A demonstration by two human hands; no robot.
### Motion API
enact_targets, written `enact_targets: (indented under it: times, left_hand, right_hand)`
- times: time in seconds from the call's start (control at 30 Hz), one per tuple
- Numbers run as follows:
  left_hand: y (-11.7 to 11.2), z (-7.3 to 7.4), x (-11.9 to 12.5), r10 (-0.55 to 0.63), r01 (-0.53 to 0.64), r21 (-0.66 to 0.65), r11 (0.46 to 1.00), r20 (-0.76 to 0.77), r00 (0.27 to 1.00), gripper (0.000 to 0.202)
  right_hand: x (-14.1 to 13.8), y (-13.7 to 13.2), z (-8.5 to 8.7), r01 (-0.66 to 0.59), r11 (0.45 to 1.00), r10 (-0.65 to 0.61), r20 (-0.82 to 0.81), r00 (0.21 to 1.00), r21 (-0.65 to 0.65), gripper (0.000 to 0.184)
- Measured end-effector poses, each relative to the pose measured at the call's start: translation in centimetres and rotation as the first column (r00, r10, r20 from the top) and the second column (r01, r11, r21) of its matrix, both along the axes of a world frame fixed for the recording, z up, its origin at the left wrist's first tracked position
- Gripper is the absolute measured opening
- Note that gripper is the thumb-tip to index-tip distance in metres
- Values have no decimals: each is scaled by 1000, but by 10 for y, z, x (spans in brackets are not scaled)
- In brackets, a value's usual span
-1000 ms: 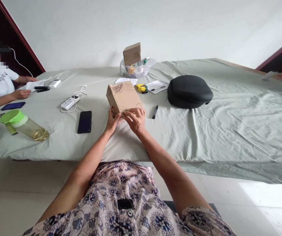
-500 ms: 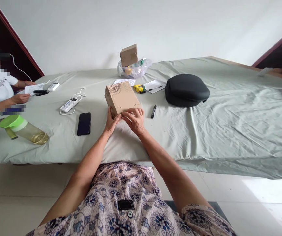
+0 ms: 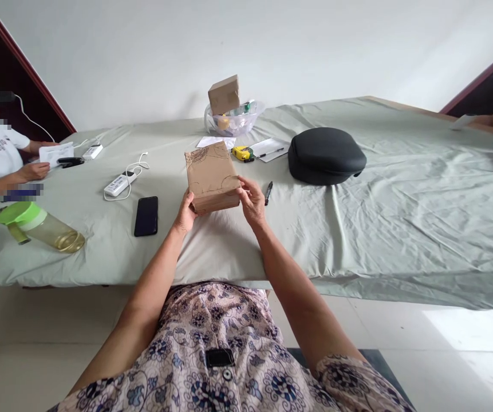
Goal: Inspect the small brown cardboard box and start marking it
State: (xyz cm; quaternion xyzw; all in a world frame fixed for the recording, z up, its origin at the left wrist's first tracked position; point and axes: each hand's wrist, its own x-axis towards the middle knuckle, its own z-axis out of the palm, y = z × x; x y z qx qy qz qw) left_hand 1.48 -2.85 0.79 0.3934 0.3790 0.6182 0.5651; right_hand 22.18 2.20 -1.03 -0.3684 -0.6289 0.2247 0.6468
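Note:
A brown cardboard box with dark pen scribbles on its top is held between my two hands over the cloth. My left hand grips its near left corner, with the thumb against the side. My right hand holds the near right edge, fingers partly behind the box. Just right of that hand lies a black marker. Beyond the box is a yellow tape measure, with a sheet of paper and a pen beside it.
A black zipped case sits to the right. Leftward lie a phone, a white power strip and a green-lidded jug. A clear basket with another box stands by the wall. A person holds paper at far left.
The box has turned so its near side faces me more squarely. My right hand has moved from the near edge to the right side, and my hands are farther apart.

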Motion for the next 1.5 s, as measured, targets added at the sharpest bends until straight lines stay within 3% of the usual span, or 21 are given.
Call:
enact_targets:
  times: [0.2,0.37,0.5,0.57,0.63,0.73,0.8,0.83,0.97,1.07,1.23,1.5]
  left_hand:
    - [-4,8,-2,-71,80,-44,996,177,982,77]
    - [-5,10,-6,-99,128,-81,988,295,950,87]
    - [-2,3,-8,-161,214,-144,966,313,936,103]
    - [1,-1,-8,-190,246,-183,952,277,942,110]
    - [6,-6,-8,-127,169,-205,964,201,971,105]
    - [12,-13,-9,164,-164,-117,980,-4,986,83]
    - [14,-16,-10,346,-344,44,938,-187,919,76]
    - [14,-17,-11,402,-379,135,915,-280,872,74]
    - [7,-17,-8,484,-312,383,869,-538,690,78]
    - [0,-13,-1,501,-279,427,860,-604,620,105]
    - [-10,-5,12,463,-249,406,879,-607,646,138]
    - [-14,0,21,508,-311,414,856,-560,654,131]
  right_hand:
    - [1,-2,3,-3,1000,2,44,999,15,60]
    - [1,-6,6,5,997,-16,147,989,73,60]
    - [3,-10,7,56,974,-112,251,962,220,63]
    - [4,-11,7,130,947,-213,272,938,295,63]
    - [4,-12,5,211,914,-316,280,907,348,62]
    - [-1,-13,3,264,877,-403,318,858,400,61]
    - [-6,-15,1,247,874,-409,360,839,418,60]
    - [-8,-17,1,234,876,-405,379,832,421,59]
    - [-17,-20,-1,211,894,-378,412,829,396,58]
    - [-19,-21,0,203,914,-345,412,843,350,58]
    - [-20,-23,2,177,938,-286,380,879,297,57]
    - [-20,-24,5,168,947,-267,379,886,276,61]
